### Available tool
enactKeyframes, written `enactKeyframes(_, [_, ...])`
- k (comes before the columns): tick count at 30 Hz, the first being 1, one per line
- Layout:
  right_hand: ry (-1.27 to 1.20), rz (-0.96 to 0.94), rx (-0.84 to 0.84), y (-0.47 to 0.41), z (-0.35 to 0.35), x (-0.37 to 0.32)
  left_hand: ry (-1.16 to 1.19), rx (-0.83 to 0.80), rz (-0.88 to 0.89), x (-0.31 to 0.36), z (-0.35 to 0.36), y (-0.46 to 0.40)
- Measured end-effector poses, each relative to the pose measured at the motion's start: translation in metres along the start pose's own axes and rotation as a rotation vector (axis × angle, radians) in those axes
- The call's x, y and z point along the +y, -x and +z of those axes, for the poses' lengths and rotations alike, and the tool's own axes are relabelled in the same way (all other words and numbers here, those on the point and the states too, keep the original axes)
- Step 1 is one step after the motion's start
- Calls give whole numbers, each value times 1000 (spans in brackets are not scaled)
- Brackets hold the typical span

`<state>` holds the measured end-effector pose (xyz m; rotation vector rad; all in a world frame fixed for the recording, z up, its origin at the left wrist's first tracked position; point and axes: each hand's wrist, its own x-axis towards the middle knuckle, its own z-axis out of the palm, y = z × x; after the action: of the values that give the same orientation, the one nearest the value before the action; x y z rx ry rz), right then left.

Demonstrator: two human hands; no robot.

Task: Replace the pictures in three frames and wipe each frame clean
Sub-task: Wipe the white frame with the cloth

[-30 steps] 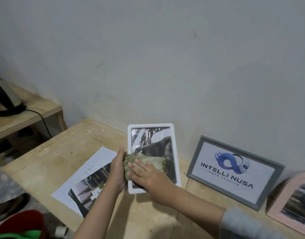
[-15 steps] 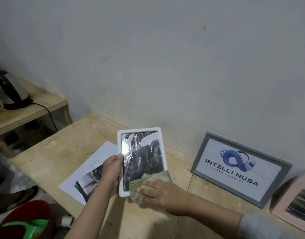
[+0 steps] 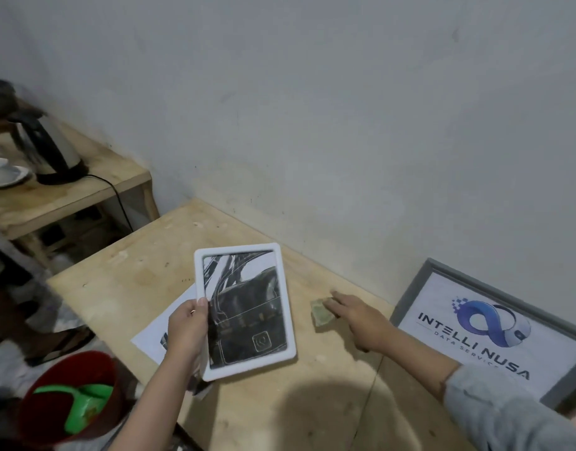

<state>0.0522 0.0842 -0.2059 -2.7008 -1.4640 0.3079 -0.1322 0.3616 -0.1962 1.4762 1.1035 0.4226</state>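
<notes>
My left hand [image 3: 188, 325] grips the left edge of a white frame [image 3: 245, 309] with a dark black-and-white picture, holding it tilted above the wooden table [image 3: 143, 275]. On the table to the frame's right, my right hand [image 3: 358, 315] lies with straight fingers on a small folded green cloth [image 3: 322, 314]. A grey frame [image 3: 495, 330] with a blue logo print leans against the wall at the right. A loose printed sheet [image 3: 156, 336] lies on the table under the white frame and my left hand.
A lower wooden side table [image 3: 68, 196] at the left carries an electric kettle [image 3: 50, 151] with its cord and a white cup on a saucer [image 3: 3, 172]. A red bucket [image 3: 68, 395] with a green scoop stands on the floor at lower left.
My right hand has taken the cloth off the white frame's glass and set it down on the table to the right. The left hand still holds the frame.
</notes>
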Motion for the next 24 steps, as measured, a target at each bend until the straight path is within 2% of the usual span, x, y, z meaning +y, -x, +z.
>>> enactKeyframes(6, [-5, 135, 24, -58, 26, 32, 56, -4, -83, -5, -19, 6])
enactKeyframes(10, [65, 167, -242, -63, 81, 24, 104, -5, -114, -12, -28, 7])
enactKeyframes(14, [-8, 219, -322, -69, 77, 4, 76, -15, -89, -17, -30, 3])
enactKeyframes(15, [-91, 234, -296, -63, 66, -2, 65, -34, -79, -18, -26, 4])
enactKeyframes(17, [-348, 287, -124, -55, 47, -19, 45, -53, -58, -17, -17, 4])
enactKeyframes(19, [-705, 381, 72, -36, 30, -39, 51, -116, -59, -12, 1, 10])
enactKeyframes(21, [-1043, 424, 169, -12, 16, -53, 46, -193, -43, -5, 25, 20])
enactKeyframes(24, [-1313, 531, 352, 33, 4, -59, 20, -326, 18, 9, 66, 46])
